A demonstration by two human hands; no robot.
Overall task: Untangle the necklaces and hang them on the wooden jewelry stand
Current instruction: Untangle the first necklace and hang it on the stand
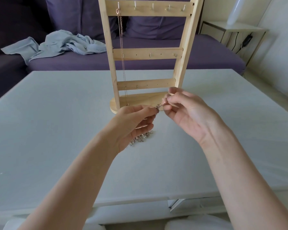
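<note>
A short stretch of tangled chain [160,105] is held taut between the two hands, just in front of the base of the wooden jewelry stand [146,53]; its long axis runs from about eight o'clock up to two o'clock. The rest hangs under the left hand [133,123] into a silver heap [140,138] on the white table [56,130]. The chain is pinched by the left hand at its fingertips and by the right hand [184,113] between thumb and forefinger.

If the ends are pulled apart, the knot would probably be tightened, or a fine link snapped. A loose swing could snag the rose-gold necklace [121,47] already hung at eleven o'clock.
</note>
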